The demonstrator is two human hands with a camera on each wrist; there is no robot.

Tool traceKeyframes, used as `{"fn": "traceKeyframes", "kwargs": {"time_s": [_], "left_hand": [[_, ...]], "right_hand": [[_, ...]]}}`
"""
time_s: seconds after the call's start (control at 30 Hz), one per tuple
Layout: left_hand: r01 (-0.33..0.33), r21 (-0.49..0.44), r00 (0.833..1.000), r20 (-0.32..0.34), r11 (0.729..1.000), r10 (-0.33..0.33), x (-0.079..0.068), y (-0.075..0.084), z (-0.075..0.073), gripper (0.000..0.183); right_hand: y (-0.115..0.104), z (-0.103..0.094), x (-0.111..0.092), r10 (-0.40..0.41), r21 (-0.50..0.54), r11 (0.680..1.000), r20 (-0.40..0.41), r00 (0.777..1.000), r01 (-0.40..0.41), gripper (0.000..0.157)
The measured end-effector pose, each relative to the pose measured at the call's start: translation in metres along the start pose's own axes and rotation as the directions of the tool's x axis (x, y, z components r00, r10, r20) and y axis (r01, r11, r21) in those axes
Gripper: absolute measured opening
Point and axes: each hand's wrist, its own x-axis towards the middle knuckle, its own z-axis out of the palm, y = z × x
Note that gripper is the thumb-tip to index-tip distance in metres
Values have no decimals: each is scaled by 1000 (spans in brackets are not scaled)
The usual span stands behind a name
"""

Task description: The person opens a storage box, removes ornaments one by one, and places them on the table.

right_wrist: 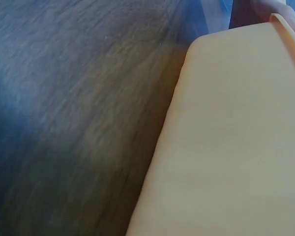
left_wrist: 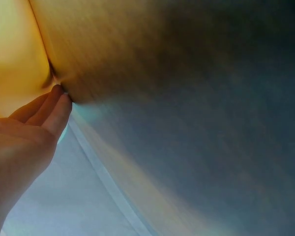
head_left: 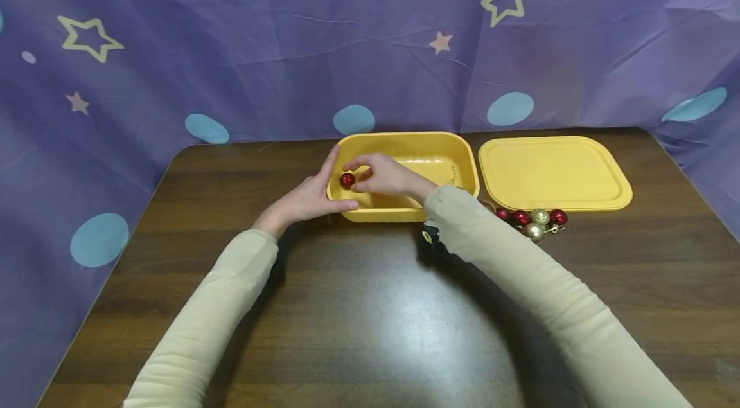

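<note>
A yellow plastic box [head_left: 405,215] stands uncovered near the table's back edge. At its left end, my left hand [head_left: 309,196] holds the wall, thumb over the front rim and the other fingers along the outside. In the left wrist view, fingertips [left_wrist: 64,98] touch the box's lower corner. My right hand [head_left: 384,175] reaches inside the box, thumb and forefinger pinching a small shiny red bauble [head_left: 347,180] close to the left wall. The right wrist view shows the box's outer side wall [right_wrist: 226,128], but not the right hand's fingers.
Right of the box lies its flat yellow lid [head_left: 555,173]. Several red and gold baubles [head_left: 534,231] cluster in front of the lid, partly behind my right sleeve. A gold strand [head_left: 453,175] shows inside the box. A purple star-patterned cloth [head_left: 370,42] hangs behind the wooden table [head_left: 358,311].
</note>
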Motion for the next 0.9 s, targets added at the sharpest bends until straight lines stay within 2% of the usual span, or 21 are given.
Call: {"fn": "traceKeyframes", "kwargs": {"time_s": [0.17, 0.5, 0.9], "left_hand": [[0, -24, 1000, 11, 1000, 1, 0, -1, -1, 116], [-9, -30, 1000, 12, 1000, 9, -1, 0, 0, 117], [-42, -48, 999, 11, 998, 43, 0, -2, -1, 117]], "right_hand": [[-2, 5, 4, 8, 6, 1000, 32, 999, -9, 43], [-3, 12, 2, 69, 52, 996, 10, 998, -69, 35], [-2, 16, 3, 62, 7, 998, 30, 998, -62, 25]]}}
